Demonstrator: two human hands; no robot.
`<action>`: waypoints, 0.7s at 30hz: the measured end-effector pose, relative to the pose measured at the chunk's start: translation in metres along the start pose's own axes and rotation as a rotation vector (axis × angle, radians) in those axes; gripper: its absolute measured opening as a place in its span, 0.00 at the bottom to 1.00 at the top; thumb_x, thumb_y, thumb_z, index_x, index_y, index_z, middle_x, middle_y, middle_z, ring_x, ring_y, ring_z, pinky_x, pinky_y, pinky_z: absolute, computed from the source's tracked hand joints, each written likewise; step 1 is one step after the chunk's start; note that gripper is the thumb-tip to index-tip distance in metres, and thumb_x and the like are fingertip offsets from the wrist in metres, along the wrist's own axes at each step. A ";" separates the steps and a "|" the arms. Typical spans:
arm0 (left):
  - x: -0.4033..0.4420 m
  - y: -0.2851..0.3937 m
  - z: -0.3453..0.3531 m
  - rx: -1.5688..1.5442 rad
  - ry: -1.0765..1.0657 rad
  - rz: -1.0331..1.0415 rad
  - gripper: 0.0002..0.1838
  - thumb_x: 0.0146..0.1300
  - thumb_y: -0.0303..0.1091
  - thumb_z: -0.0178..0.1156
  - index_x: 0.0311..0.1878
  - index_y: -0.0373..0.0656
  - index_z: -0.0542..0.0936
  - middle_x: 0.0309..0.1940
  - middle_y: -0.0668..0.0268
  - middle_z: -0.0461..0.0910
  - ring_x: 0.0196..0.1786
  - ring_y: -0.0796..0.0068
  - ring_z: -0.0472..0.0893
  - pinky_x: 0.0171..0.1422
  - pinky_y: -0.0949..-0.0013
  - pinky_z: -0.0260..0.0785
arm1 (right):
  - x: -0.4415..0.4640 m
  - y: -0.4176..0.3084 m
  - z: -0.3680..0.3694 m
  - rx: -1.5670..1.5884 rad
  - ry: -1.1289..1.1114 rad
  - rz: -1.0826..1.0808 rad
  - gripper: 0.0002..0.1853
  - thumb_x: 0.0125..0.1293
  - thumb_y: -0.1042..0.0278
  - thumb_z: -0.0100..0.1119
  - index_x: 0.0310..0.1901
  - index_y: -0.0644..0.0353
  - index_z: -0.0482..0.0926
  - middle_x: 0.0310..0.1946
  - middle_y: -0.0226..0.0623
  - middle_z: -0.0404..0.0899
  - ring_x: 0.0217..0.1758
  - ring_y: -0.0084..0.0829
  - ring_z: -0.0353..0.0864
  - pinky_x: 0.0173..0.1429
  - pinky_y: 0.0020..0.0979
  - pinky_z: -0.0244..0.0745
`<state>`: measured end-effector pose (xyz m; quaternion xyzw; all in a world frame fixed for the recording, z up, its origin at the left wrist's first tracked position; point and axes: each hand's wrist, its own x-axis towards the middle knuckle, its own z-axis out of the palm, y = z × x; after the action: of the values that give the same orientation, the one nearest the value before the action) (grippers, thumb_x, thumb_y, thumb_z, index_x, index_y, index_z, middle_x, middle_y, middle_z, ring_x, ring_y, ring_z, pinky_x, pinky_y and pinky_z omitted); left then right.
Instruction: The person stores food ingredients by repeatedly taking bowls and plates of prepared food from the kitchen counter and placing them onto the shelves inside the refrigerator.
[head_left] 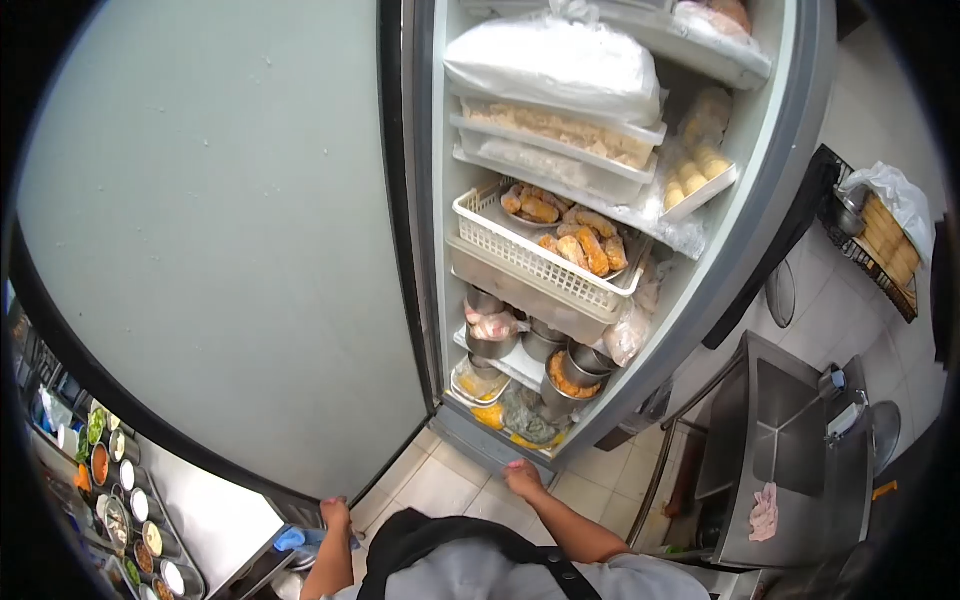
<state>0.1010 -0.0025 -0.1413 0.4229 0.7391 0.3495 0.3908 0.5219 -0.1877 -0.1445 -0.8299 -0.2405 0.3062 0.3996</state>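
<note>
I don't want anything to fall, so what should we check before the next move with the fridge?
1. Fridge door wide open: ok.
2. White basket resting on the tub below: ok.
3. Lots of space around the pots low down: not ok, it's crowded.
4. Big white bag safe from sliding: cannot tell.
5. Left hand gripping the door: cannot tell.
6. Right hand empty: cannot tell, fingers look curled.

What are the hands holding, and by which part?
The right hand looks empty. The left hand is by the open fridge door's edge, but I can't tell if it grips it.
</note>
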 end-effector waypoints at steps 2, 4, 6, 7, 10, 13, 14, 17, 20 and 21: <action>-0.004 0.014 -0.014 -0.102 -0.028 -0.101 0.14 0.53 0.33 0.60 0.40 0.42 0.67 0.27 0.63 0.71 0.28 0.67 0.73 0.29 0.62 0.67 | -0.008 -0.027 0.008 -0.021 -0.087 0.056 0.16 0.53 0.54 0.61 0.36 0.58 0.80 0.36 0.45 0.82 0.43 0.42 0.80 0.49 0.36 0.73; -0.007 0.030 -0.027 -0.182 -0.053 -0.266 0.15 0.55 0.38 0.58 0.42 0.41 0.70 0.26 0.63 0.71 0.29 0.69 0.73 0.27 0.58 0.66 | -0.029 -0.046 0.016 -0.116 -0.061 -0.012 0.15 0.54 0.53 0.61 0.34 0.58 0.80 0.31 0.41 0.81 0.36 0.38 0.79 0.43 0.35 0.73; 0.009 0.024 -0.035 -0.318 -0.082 -0.346 0.14 0.58 0.41 0.56 0.43 0.45 0.70 0.26 0.66 0.68 0.27 0.73 0.71 0.20 0.62 0.61 | -0.041 -0.039 0.037 -0.180 -0.109 -0.101 0.15 0.54 0.54 0.62 0.31 0.59 0.79 0.20 0.33 0.78 0.23 0.29 0.76 0.31 0.31 0.71; 0.015 0.022 -0.042 -0.368 -0.105 -0.362 0.14 0.58 0.41 0.56 0.43 0.45 0.70 0.27 0.67 0.68 0.26 0.73 0.71 0.20 0.62 0.61 | -0.052 -0.041 0.043 -0.155 -0.182 -0.041 0.15 0.55 0.53 0.62 0.27 0.59 0.78 0.19 0.33 0.77 0.22 0.28 0.75 0.29 0.31 0.70; 0.004 0.039 -0.071 -0.405 -0.199 -0.371 0.19 0.53 0.36 0.56 0.47 0.43 0.65 0.34 0.64 0.69 0.27 0.70 0.71 0.19 0.63 0.61 | -0.088 -0.041 0.068 -0.134 -0.343 0.048 0.16 0.56 0.52 0.61 0.28 0.58 0.77 0.18 0.32 0.76 0.20 0.28 0.74 0.27 0.31 0.70; -0.038 0.081 -0.105 -0.270 -0.107 -0.249 0.40 0.49 0.30 0.57 0.65 0.40 0.50 0.47 0.56 0.68 0.40 0.63 0.73 0.32 0.62 0.70 | -0.124 -0.046 0.105 -0.203 -0.341 0.029 0.16 0.56 0.52 0.61 0.31 0.58 0.77 0.19 0.33 0.76 0.18 0.27 0.72 0.25 0.31 0.70; -0.026 0.064 -0.109 -0.379 -0.080 -0.014 0.43 0.49 0.24 0.54 0.69 0.41 0.46 0.57 0.51 0.63 0.56 0.58 0.69 0.57 0.62 0.66 | -0.135 -0.052 0.119 -0.201 -0.328 0.033 0.16 0.56 0.52 0.61 0.32 0.58 0.76 0.19 0.33 0.76 0.18 0.27 0.72 0.25 0.31 0.70; -0.047 0.100 -0.161 -0.404 -0.172 0.238 0.44 0.47 0.19 0.51 0.71 0.40 0.48 0.65 0.51 0.57 0.66 0.57 0.59 0.70 0.62 0.50 | -0.173 -0.085 0.155 -0.167 -0.440 0.096 0.16 0.57 0.52 0.60 0.34 0.59 0.76 0.20 0.33 0.77 0.19 0.27 0.74 0.25 0.30 0.70; -0.035 0.119 -0.197 -0.331 -0.304 0.489 0.43 0.46 0.17 0.50 0.70 0.39 0.51 0.66 0.51 0.57 0.66 0.57 0.60 0.69 0.63 0.52 | -0.195 -0.103 0.201 -0.240 -0.520 0.032 0.17 0.58 0.51 0.59 0.37 0.58 0.76 0.22 0.33 0.77 0.23 0.25 0.76 0.28 0.30 0.72; -0.023 0.120 -0.199 -0.361 -0.362 0.504 0.43 0.46 0.17 0.50 0.70 0.39 0.52 0.66 0.52 0.57 0.66 0.58 0.61 0.69 0.63 0.52 | -0.201 -0.108 0.214 -0.249 -0.539 -0.009 0.17 0.58 0.51 0.59 0.37 0.58 0.76 0.22 0.33 0.77 0.24 0.25 0.76 0.29 0.30 0.72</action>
<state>-0.0232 -0.0127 0.0563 0.5710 0.4567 0.4793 0.4854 0.2151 -0.1450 -0.0991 -0.7601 -0.3774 0.4821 0.2178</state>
